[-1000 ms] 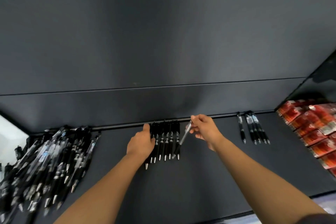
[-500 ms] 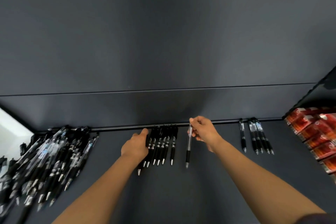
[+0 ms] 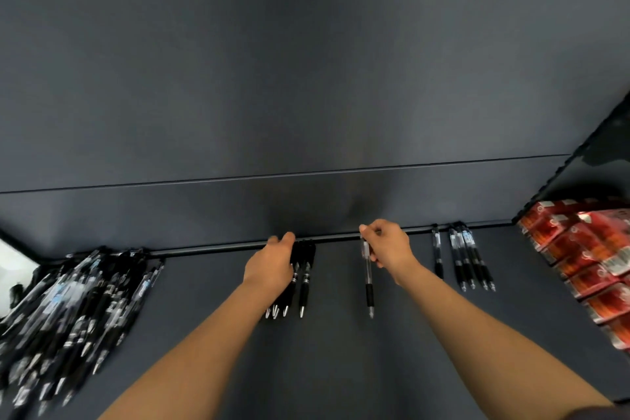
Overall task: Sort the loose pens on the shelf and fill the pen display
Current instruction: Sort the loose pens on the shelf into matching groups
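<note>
Right hand point(image 3: 387, 245) pinches clear pen point(image 3: 368, 280); left hand point(image 3: 272, 266) flat on black pens point(image 3: 304, 285). Recommend: seat cap against rail point(image 3: 204, 248) beyond hand, parallel.

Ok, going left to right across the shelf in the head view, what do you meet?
loose pen pile → left hand resting on the black pen row → clear pen pinched by the right hand → small pen group → red packets
</note>
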Action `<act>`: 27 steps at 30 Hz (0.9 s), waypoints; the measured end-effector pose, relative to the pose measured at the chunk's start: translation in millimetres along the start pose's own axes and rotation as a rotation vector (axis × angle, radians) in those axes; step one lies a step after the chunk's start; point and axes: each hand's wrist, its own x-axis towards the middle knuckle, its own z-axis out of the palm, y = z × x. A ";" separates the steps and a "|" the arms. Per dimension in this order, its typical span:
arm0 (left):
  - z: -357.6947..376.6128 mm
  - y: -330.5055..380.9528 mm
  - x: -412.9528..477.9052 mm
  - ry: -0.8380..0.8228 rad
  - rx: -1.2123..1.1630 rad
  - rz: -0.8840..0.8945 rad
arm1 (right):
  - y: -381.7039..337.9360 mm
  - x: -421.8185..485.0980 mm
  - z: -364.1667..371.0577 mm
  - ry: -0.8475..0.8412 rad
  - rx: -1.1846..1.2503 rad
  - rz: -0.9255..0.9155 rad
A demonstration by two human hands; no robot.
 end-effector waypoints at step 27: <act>30.7 100.8 29.1 -0.053 0.075 0.300 | 61.1 1.7 -59.9 0.107 -1.047 0.050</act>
